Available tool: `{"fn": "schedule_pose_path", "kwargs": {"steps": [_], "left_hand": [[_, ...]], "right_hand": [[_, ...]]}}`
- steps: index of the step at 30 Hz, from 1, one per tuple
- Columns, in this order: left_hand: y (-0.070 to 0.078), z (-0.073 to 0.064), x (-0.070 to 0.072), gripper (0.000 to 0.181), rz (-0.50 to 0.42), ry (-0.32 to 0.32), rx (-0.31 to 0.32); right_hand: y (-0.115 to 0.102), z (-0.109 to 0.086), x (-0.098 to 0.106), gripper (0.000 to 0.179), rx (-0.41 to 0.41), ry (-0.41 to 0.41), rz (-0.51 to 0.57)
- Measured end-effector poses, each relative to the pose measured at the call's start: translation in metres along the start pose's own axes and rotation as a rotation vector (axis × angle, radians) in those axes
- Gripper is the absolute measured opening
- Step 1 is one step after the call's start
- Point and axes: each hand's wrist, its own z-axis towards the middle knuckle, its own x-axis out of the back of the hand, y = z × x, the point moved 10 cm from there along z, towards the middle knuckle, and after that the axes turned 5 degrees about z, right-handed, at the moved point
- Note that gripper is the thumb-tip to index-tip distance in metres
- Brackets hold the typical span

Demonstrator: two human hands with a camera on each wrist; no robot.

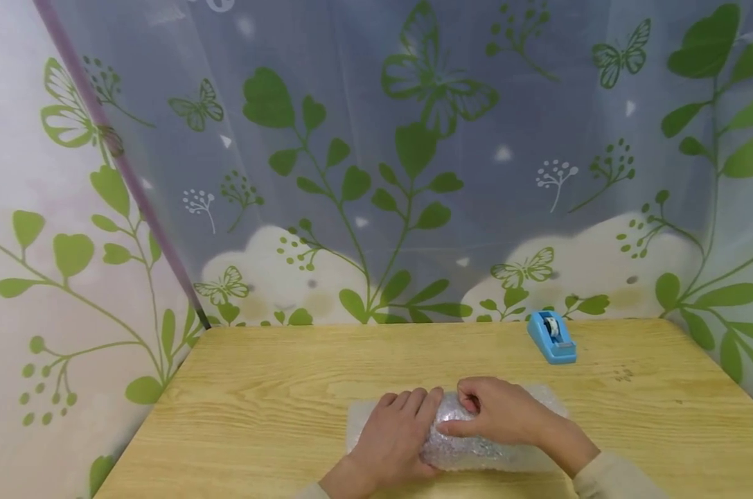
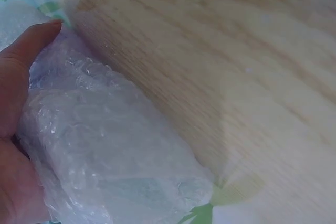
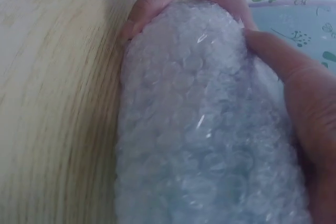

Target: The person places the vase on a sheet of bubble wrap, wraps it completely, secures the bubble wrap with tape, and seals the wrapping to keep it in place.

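Observation:
A bundle of clear bubble wrap (image 1: 463,450) lies lengthwise near the front of the wooden table, one flat end reaching out past each hand. What is inside is hidden by the bubbles. My left hand (image 1: 396,438) grips its left part, fingers laid over the top; the left wrist view shows a finger (image 2: 39,38) across the wrap (image 2: 115,145). Over the middle is my right hand (image 1: 501,412), with bent fingers and the thumb stretched toward the left hand. In the right wrist view its thumb (image 3: 275,51) touches the wrap's side (image 3: 194,119); I cannot tell whether it pinches anything.
A blue tape dispenser (image 1: 553,339) with a roll in it stands at the table's back right. The wood-grain table (image 1: 258,388) ends at a curtain (image 1: 351,173) printed with leaves and butterflies. A dark-tipped pole (image 1: 158,222) slants down to the back left corner.

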Motion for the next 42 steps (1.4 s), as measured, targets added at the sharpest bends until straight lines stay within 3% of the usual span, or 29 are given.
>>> {"fn": "schedule_pose_path", "kwargs": {"steps": [12, 14, 17, 21, 23, 27, 33, 35, 38, 42], "left_hand": [[0.001, 0.005, 0.001, 0.097, -0.015, -0.024, -0.005], [0.000, 0.006, 0.001, 0.098, -0.022, -0.037, -0.001], [-0.001, 0.007, -0.001, 0.103, -0.018, -0.061, 0.011], [-0.001, 0.006, -0.005, 0.114, -0.001, -0.095, 0.023], [-0.001, 0.005, -0.006, 0.116, 0.011, -0.096, 0.026], [-0.002, 0.003, -0.003, 0.109, 0.039, -0.078, 0.028], [0.000, 0.003, 0.006, 0.102, 0.005, -0.059, -0.020], [-0.002, 0.004, 0.006, 0.096, -0.059, -0.106, -0.028], [-0.005, 0.005, 0.001, 0.087, -0.202, -0.238, -0.021], [-0.014, 0.014, -0.002, 0.078, -0.411, -0.404, 0.037]], "right_hand": [[-0.006, -0.002, 0.002, 0.059, -0.018, -0.037, -0.077], [-0.006, -0.004, 0.005, 0.059, -0.009, 0.004, -0.087], [-0.007, -0.011, 0.010, 0.061, 0.020, 0.135, -0.129], [-0.018, -0.029, 0.011, 0.066, 0.161, 0.338, -0.308], [-0.025, -0.040, 0.007, 0.062, 0.251, 0.395, -0.406], [-0.028, -0.058, -0.002, 0.077, 0.357, 0.409, -0.522], [-0.022, -0.070, -0.010, 0.098, 0.387, 0.405, -0.641], [-0.022, -0.072, -0.010, 0.098, 0.394, 0.425, -0.651], [-0.024, -0.075, -0.007, 0.091, 0.386, 0.456, -0.607], [-0.030, -0.079, 0.009, 0.078, 0.324, 0.534, -0.496]]}}
